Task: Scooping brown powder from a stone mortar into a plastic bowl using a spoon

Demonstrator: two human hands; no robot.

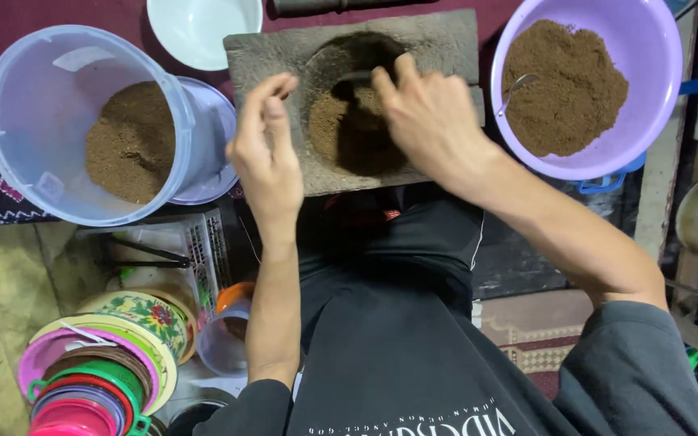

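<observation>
We see the right hand [430, 121] reaching into the hollow of a rough grey stone slab [284, 56], its grip closed on a dark tool over the brown powder [341, 133]. The left hand [267, 149] hovers beside it, fingertips pinched together. A smooth lilac plastic bowl [648, 48] at right and a translucent pail [34, 97] at left hold more powder.

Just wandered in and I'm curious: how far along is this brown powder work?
Done: the clear plastic bucket and the purple plastic basin already hold brown powder. In hand: the right hand reaches into the grey stone slab's hollow; the left hand hovers beside it. Left: powder remains in the hollow.
</observation>
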